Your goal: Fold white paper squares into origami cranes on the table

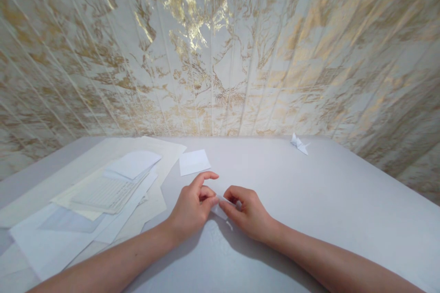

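Between my two hands is a small piece of folded white paper (219,211), held just above the table. My left hand (192,203) pinches its left side between thumb and a bent finger, while the index finger arches up and away. On the other side, my right hand (248,210) grips the paper with thumb and curled fingers. Most of the paper's folds are covered by my fingertips, so its exact shape cannot be made out.
A square white sheet (194,162) lies just beyond my left hand. Loose papers (103,192), some with printed lines, overlap on the left of the white table (330,219). A folded paper crane (300,144) stands at the back right. A gold-patterned curtain (213,55) hangs behind.
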Demonstrator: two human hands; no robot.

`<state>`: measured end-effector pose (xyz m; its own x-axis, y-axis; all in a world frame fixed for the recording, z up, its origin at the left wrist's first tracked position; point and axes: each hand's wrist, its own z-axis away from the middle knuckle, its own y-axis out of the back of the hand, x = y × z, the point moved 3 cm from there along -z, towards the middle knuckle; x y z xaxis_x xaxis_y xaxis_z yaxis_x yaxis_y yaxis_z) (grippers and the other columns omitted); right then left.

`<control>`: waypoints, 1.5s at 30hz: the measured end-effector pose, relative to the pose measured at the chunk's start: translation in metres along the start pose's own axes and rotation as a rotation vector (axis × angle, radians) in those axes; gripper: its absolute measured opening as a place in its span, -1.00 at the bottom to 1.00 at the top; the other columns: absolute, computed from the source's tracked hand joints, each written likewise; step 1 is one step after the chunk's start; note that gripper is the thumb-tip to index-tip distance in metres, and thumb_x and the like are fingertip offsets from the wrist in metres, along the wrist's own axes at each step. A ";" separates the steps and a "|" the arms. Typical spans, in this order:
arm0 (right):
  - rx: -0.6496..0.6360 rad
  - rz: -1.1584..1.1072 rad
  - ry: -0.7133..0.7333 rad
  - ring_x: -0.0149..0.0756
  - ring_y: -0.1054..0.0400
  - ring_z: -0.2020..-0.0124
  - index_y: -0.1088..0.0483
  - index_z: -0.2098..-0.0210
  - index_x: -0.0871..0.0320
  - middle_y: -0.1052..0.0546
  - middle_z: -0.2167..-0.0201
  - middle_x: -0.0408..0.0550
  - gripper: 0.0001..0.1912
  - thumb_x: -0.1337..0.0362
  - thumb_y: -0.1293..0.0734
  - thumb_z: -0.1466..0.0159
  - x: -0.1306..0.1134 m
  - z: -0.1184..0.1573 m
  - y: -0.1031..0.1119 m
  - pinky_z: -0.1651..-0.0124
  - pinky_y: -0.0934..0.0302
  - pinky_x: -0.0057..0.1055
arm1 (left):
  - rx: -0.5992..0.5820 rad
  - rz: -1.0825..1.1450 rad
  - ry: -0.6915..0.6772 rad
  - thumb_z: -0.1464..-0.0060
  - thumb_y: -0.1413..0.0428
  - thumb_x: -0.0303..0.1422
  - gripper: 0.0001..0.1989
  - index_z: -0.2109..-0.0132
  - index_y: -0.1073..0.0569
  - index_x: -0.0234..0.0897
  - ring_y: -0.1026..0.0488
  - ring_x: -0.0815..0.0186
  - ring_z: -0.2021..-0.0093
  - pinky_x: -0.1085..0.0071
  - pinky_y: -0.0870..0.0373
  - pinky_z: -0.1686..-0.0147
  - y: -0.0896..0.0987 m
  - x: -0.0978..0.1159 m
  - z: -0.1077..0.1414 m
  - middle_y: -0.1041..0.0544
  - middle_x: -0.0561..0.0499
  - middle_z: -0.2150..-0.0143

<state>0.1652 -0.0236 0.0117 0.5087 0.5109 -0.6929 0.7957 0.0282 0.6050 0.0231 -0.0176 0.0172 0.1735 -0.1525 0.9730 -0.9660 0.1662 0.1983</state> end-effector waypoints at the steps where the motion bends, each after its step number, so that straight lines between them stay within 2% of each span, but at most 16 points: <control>1: 0.005 -0.006 0.008 -0.48 -0.14 0.61 -0.24 0.62 0.17 -0.30 0.67 -0.22 -0.80 0.34 -0.22 -0.13 0.000 0.000 0.000 0.53 -0.05 -0.54 | -0.009 -0.010 -0.009 0.12 -0.08 -0.45 -0.66 0.11 -0.29 -0.26 -0.23 0.46 0.62 0.54 -0.15 0.54 -0.001 0.000 0.000 -0.30 0.24 0.68; 7: 0.094 -0.197 -0.032 -0.46 -0.18 0.59 -0.23 0.63 0.16 -0.32 0.67 -0.19 -0.73 0.22 -0.24 -0.17 0.005 0.000 0.003 0.51 -0.12 -0.54 | -0.027 0.083 0.054 0.13 -0.12 -0.38 -0.59 0.08 -0.22 -0.25 -0.25 0.45 0.61 0.55 -0.13 0.56 -0.004 -0.004 -0.001 -0.33 0.23 0.63; 11: 0.038 -0.245 -0.099 -0.47 -0.17 0.62 -0.23 0.61 0.16 -0.31 0.67 -0.20 -0.77 0.23 -0.24 -0.14 0.006 -0.001 0.001 0.54 -0.11 -0.54 | -0.049 -0.004 -0.001 0.09 -0.10 -0.40 -0.60 0.05 -0.21 -0.24 -0.22 0.46 0.62 0.54 -0.13 0.55 -0.003 -0.005 0.000 -0.28 0.26 0.64; 14: 0.021 -0.236 -0.087 -0.44 -0.22 0.57 -0.29 0.57 0.17 -0.36 0.63 -0.17 -0.81 0.26 -0.24 -0.14 0.004 -0.001 0.000 0.47 -0.15 -0.50 | -0.104 -0.074 -0.047 0.07 -0.09 -0.42 -0.62 0.06 -0.24 -0.24 -0.26 0.44 0.59 0.52 -0.18 0.50 -0.005 -0.004 0.003 -0.30 0.24 0.63; 17: 0.079 -0.256 -0.055 -0.41 -0.24 0.55 -0.32 0.57 0.18 -0.39 0.62 -0.15 -0.80 0.25 -0.26 -0.14 0.003 0.001 0.003 0.43 -0.16 -0.47 | -0.059 -0.009 -0.017 0.11 -0.12 -0.42 -0.62 0.09 -0.22 -0.22 -0.32 0.42 0.56 0.50 -0.23 0.47 -0.005 -0.002 0.004 -0.36 0.22 0.60; 22: 0.183 -0.333 -0.088 -0.39 -0.24 0.55 -0.33 0.59 0.17 -0.40 0.64 -0.17 -0.82 0.26 -0.30 -0.10 0.006 0.003 0.007 0.43 -0.15 -0.45 | 0.029 0.158 0.043 0.19 -0.18 -0.41 -0.53 0.12 -0.15 -0.22 -0.34 0.43 0.58 0.53 -0.21 0.53 -0.005 0.002 0.002 -0.42 0.21 0.59; 28: 0.231 -0.413 -0.136 -0.38 -0.25 0.54 -0.33 0.59 0.17 -0.40 0.63 -0.17 -0.83 0.25 -0.31 -0.08 0.007 0.004 0.006 0.42 -0.13 -0.43 | 0.072 0.188 0.028 0.19 -0.18 -0.42 -0.55 0.15 -0.14 -0.22 -0.39 0.41 0.56 0.50 -0.26 0.50 -0.005 0.009 0.006 -0.47 0.18 0.57; 35: 0.247 -0.458 -0.187 -0.40 -0.21 0.56 -0.30 0.61 0.17 -0.37 0.65 -0.18 -0.83 0.24 -0.30 -0.05 0.008 0.004 0.006 0.42 -0.13 -0.43 | 0.051 0.047 -0.082 0.09 -0.14 -0.41 -0.64 0.14 -0.19 -0.19 -0.48 0.34 0.44 0.41 -0.37 0.37 -0.001 0.003 0.008 -0.54 0.12 0.48; 38: 0.273 -0.409 -0.188 -0.40 -0.21 0.56 -0.29 0.61 0.17 -0.36 0.65 -0.18 -0.83 0.24 -0.29 -0.05 0.010 0.002 0.010 0.43 -0.13 -0.43 | 0.022 -0.130 -0.184 0.05 -0.10 -0.42 -0.82 0.24 -0.32 -0.22 -0.50 0.31 0.38 0.40 -0.39 0.31 0.003 0.001 0.006 -0.56 0.06 0.41; 40: 0.292 -0.350 -0.168 -0.39 -0.23 0.55 -0.30 0.60 0.17 -0.37 0.64 -0.17 -0.83 0.24 -0.28 -0.06 0.011 0.002 0.013 0.43 -0.14 -0.44 | 0.030 -0.244 -0.268 0.06 -0.10 -0.44 -0.95 0.35 -0.40 -0.25 -0.49 0.32 0.36 0.42 -0.39 0.29 0.005 0.001 0.004 -0.55 0.04 0.41; 42: 0.303 -0.287 -0.135 -0.39 -0.25 0.55 -0.30 0.60 0.17 -0.38 0.64 -0.16 -0.83 0.25 -0.27 -0.08 0.012 0.001 0.015 0.43 -0.15 -0.45 | 0.036 -0.310 -0.321 0.06 -0.11 -0.44 -0.98 0.41 -0.43 -0.25 -0.48 0.33 0.37 0.44 -0.39 0.29 0.006 0.001 0.003 -0.54 0.05 0.42; 45: 0.301 -0.201 -0.064 -0.39 -0.28 0.55 -0.30 0.58 0.16 -0.41 0.62 -0.15 -0.84 0.28 -0.26 -0.11 0.010 0.002 0.016 0.43 -0.16 -0.46 | 0.023 -0.316 -0.315 0.06 -0.11 -0.45 -0.98 0.40 -0.44 -0.25 -0.48 0.35 0.38 0.47 -0.39 0.30 0.006 0.001 0.002 -0.53 0.07 0.43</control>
<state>0.1839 -0.0197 0.0138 0.3440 0.4657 -0.8153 0.9382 -0.1360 0.3182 0.0174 -0.0192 0.0186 0.3971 -0.4819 0.7811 -0.8797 0.0427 0.4736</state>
